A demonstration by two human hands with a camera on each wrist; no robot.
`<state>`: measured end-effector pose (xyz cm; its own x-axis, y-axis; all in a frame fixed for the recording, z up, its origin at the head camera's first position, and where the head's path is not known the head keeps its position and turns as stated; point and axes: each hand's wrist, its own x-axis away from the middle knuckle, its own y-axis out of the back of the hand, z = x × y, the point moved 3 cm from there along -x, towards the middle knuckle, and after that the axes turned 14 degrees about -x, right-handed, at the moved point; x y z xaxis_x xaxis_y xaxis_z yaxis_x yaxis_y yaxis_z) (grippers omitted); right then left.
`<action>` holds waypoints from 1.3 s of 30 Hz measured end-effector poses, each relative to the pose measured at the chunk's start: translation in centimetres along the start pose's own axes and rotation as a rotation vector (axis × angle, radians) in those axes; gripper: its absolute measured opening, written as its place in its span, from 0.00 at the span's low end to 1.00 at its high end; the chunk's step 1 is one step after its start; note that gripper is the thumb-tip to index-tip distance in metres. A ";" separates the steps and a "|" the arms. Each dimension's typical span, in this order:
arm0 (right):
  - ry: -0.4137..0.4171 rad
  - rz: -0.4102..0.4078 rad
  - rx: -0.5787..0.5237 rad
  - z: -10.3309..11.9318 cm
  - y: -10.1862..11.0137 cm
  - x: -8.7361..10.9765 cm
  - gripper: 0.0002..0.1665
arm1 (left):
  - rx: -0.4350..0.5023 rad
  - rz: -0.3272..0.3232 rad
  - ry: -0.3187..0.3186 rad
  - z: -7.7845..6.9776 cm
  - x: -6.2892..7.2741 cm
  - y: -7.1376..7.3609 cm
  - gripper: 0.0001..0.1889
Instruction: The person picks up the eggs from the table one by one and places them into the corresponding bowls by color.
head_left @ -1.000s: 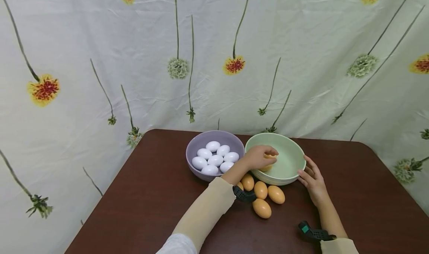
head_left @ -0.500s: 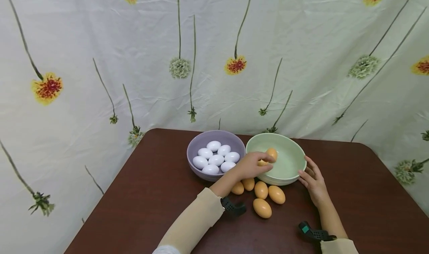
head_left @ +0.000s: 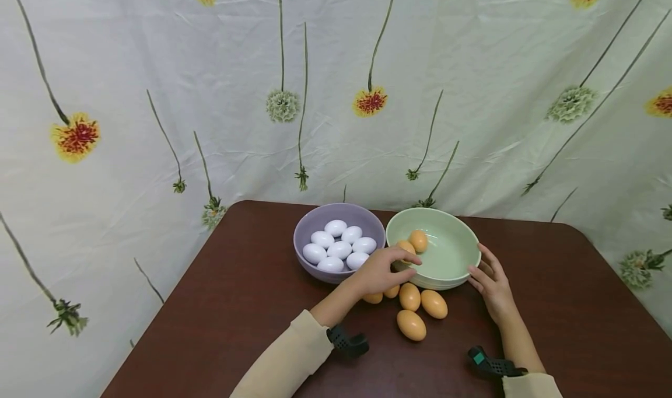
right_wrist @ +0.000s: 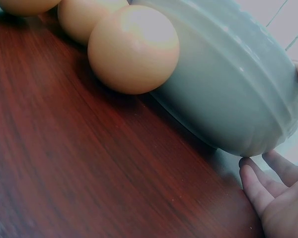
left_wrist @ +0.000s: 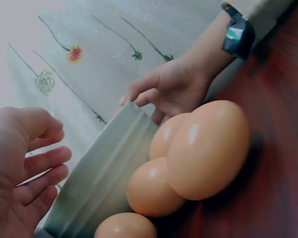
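Note:
My left hand hovers at the near left rim of the green bowl, its fingers loosely bent with nothing between them. Two brown eggs lie in that bowl; one brown egg shows whole, while the other is partly covered by my fingers. At the bowl's right side, my right hand holds the wall, thumb and fingers spread around its outside near the rim. Several more brown eggs rest on the table in front of the bowl, the nearest egg apart from the others. My left forearm and hand partly hide two of them.
A purple bowl with several white eggs stands just left of the green bowl. Both sit near the back of the dark red-brown table. A flower-patterned cloth hangs behind the table.
My left hand has let go of a brown egg inside the green bowl and drawn back toward the near left. The egg has rolled slightly left. My right hand stays on the bowl.

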<state>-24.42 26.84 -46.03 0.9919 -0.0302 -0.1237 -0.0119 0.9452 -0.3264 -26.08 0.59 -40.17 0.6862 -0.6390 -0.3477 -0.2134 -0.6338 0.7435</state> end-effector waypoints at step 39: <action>-0.024 -0.011 0.000 -0.1 0.0 -0.1 0.36 | -0.252 0.042 0.051 1.2 8.0 0.4 0.16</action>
<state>-24.53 26.84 -46.11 0.9947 -0.0323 -0.0976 -0.0014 0.9449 -0.3272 -21.46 -5.30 -43.37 0.7157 -0.6355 -0.2896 -0.0667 -0.4749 0.8775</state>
